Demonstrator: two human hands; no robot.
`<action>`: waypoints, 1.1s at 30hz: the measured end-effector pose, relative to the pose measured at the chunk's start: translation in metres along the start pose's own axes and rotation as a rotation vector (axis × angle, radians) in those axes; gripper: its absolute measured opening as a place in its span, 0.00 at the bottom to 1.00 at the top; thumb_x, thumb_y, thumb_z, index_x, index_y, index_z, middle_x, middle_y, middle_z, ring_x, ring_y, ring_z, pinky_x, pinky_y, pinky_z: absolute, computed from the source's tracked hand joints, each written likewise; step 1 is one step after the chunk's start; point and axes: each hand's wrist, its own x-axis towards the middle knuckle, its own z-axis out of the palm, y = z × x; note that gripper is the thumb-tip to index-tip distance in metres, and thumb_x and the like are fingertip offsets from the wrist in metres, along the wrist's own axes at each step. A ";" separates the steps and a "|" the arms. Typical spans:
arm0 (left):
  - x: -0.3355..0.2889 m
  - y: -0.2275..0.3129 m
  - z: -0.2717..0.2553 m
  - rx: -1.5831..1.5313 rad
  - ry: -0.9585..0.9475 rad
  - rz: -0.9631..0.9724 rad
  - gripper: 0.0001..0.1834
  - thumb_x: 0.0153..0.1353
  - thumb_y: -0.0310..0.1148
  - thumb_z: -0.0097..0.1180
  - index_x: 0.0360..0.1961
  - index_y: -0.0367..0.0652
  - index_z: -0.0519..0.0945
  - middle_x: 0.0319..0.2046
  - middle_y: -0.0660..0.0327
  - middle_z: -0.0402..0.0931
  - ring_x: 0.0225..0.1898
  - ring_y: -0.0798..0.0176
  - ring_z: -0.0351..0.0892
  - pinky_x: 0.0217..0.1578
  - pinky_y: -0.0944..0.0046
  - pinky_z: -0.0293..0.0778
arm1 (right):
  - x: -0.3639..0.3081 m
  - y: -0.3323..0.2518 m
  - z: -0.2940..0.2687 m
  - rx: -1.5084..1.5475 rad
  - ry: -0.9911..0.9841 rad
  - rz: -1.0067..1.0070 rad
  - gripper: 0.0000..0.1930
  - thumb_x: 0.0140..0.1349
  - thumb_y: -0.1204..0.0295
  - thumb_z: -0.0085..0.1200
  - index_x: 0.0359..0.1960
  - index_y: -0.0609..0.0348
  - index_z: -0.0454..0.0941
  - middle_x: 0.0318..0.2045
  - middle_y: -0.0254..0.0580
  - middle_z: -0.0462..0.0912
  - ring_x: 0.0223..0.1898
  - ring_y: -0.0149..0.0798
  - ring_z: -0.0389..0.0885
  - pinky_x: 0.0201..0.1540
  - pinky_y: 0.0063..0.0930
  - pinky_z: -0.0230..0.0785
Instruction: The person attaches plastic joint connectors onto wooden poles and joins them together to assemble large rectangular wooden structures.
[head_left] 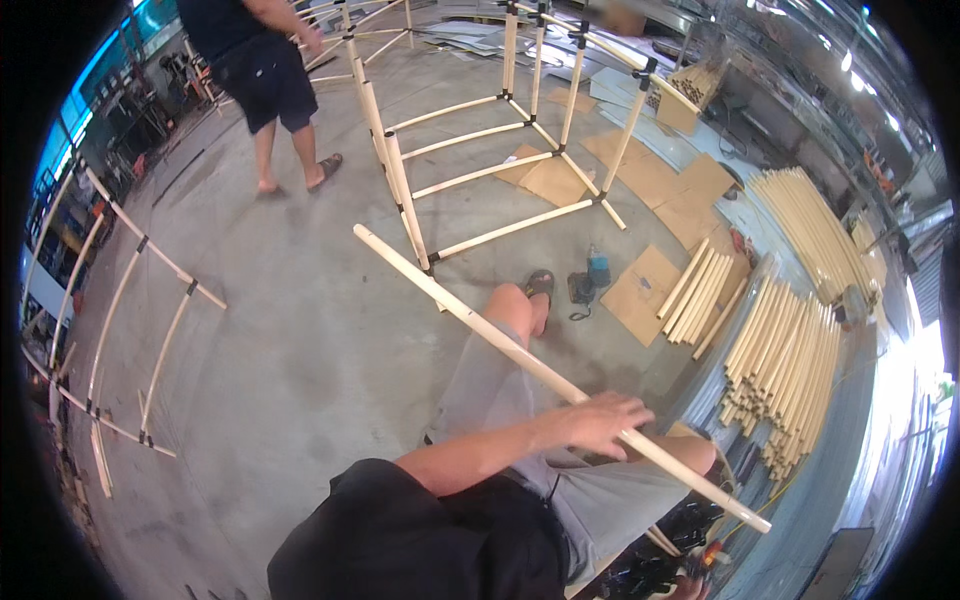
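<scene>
A long cream pipe point(480, 326) slants across my lap, from the floor side at upper left to beyond my knee at lower right. My left hand point(598, 424) lies over it, with thumb and fingers around its sides. At the lower edge, only a small part of my right hand point(688, 588) shows, its fingers mostly hidden. It is beside a heap of shiny black parts point(640, 565), probably pipe joints. A small red and yellow thing point(712, 556) is close to that hand; its kind is unclear.
Ahead stands a pipe frame point(515, 230) with black joints; another frame point(140, 246) is on the left. A cordless drill point(590, 280) rests on the floor near cardboard point(640, 295). Pipe stacks point(785, 365) lie at right. A person point(265, 85) stands far left.
</scene>
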 end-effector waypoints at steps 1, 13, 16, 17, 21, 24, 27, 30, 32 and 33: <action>0.000 0.018 -0.004 -0.121 0.034 0.050 0.41 0.52 0.41 0.69 0.64 0.40 0.66 0.61 0.47 0.66 0.62 0.42 0.67 0.61 0.45 0.64 | 0.019 0.009 0.001 0.225 -0.322 0.201 0.32 0.61 0.68 0.56 0.66 0.69 0.64 0.52 0.63 0.79 0.51 0.54 0.83 0.57 0.41 0.75; -0.099 -0.009 -0.056 -0.505 0.347 -0.295 0.22 0.64 0.36 0.62 0.54 0.37 0.73 0.41 0.54 0.80 0.43 0.57 0.80 0.44 0.58 0.75 | -0.034 -0.084 0.305 0.261 -1.550 0.228 0.23 0.59 0.80 0.63 0.57 0.68 0.74 0.46 0.42 0.82 0.46 0.33 0.81 0.49 0.25 0.74; -0.127 -0.025 -0.050 -0.624 0.422 -0.300 0.22 0.63 0.36 0.64 0.53 0.37 0.74 0.38 0.57 0.80 0.38 0.64 0.78 0.42 0.61 0.75 | -0.051 -0.076 0.327 0.271 -1.711 0.169 0.22 0.58 0.83 0.62 0.56 0.68 0.75 0.46 0.42 0.83 0.47 0.33 0.81 0.51 0.27 0.74; -0.132 -0.027 -0.047 -0.652 0.474 -0.285 0.22 0.62 0.36 0.65 0.52 0.37 0.74 0.36 0.58 0.80 0.36 0.65 0.78 0.41 0.62 0.75 | -0.054 -0.075 0.331 0.246 -1.726 0.151 0.22 0.58 0.84 0.61 0.56 0.69 0.75 0.46 0.43 0.83 0.46 0.34 0.82 0.51 0.27 0.74; -0.142 -0.023 -0.046 -0.601 0.541 -0.409 0.20 0.61 0.34 0.66 0.52 0.38 0.77 0.38 0.58 0.80 0.38 0.65 0.78 0.41 0.64 0.75 | -0.065 -0.075 0.342 0.218 -1.721 0.060 0.22 0.57 0.87 0.60 0.55 0.71 0.75 0.44 0.46 0.85 0.45 0.35 0.84 0.50 0.28 0.76; -0.148 -0.018 -0.050 -0.434 0.599 -0.406 0.19 0.60 0.31 0.66 0.52 0.39 0.79 0.41 0.60 0.80 0.37 0.66 0.78 0.40 0.64 0.75 | -0.066 -0.071 0.345 0.204 -1.711 0.113 0.21 0.56 0.88 0.60 0.54 0.71 0.76 0.45 0.45 0.84 0.46 0.34 0.83 0.51 0.28 0.76; -0.146 -0.018 -0.049 -0.360 0.676 -0.332 0.18 0.61 0.31 0.64 0.51 0.40 0.79 0.38 0.58 0.80 0.35 0.65 0.78 0.38 0.63 0.76 | -0.068 -0.072 0.347 0.216 -1.685 0.193 0.21 0.56 0.88 0.61 0.53 0.70 0.76 0.46 0.44 0.84 0.47 0.33 0.82 0.52 0.28 0.75; -0.149 -0.026 -0.043 -0.398 0.727 -0.320 0.20 0.63 0.34 0.61 0.54 0.38 0.77 0.35 0.53 0.80 0.34 0.62 0.79 0.37 0.60 0.75 | -0.075 -0.076 0.349 0.239 -1.663 0.207 0.21 0.56 0.87 0.62 0.54 0.72 0.76 0.45 0.47 0.84 0.47 0.34 0.83 0.52 0.28 0.76; -0.152 -0.033 -0.036 -0.455 0.770 -0.344 0.22 0.64 0.34 0.60 0.57 0.38 0.75 0.35 0.53 0.80 0.34 0.61 0.79 0.37 0.59 0.75 | -0.087 -0.085 0.351 0.294 -1.658 0.242 0.19 0.58 0.86 0.62 0.52 0.72 0.77 0.44 0.45 0.84 0.46 0.32 0.81 0.50 0.27 0.75; -0.153 -0.033 -0.036 -0.457 0.786 -0.351 0.23 0.64 0.34 0.59 0.58 0.37 0.74 0.35 0.52 0.80 0.34 0.61 0.80 0.38 0.60 0.75 | -0.092 -0.088 0.352 0.290 -1.639 0.219 0.19 0.58 0.86 0.62 0.52 0.72 0.77 0.43 0.45 0.84 0.46 0.32 0.82 0.50 0.27 0.75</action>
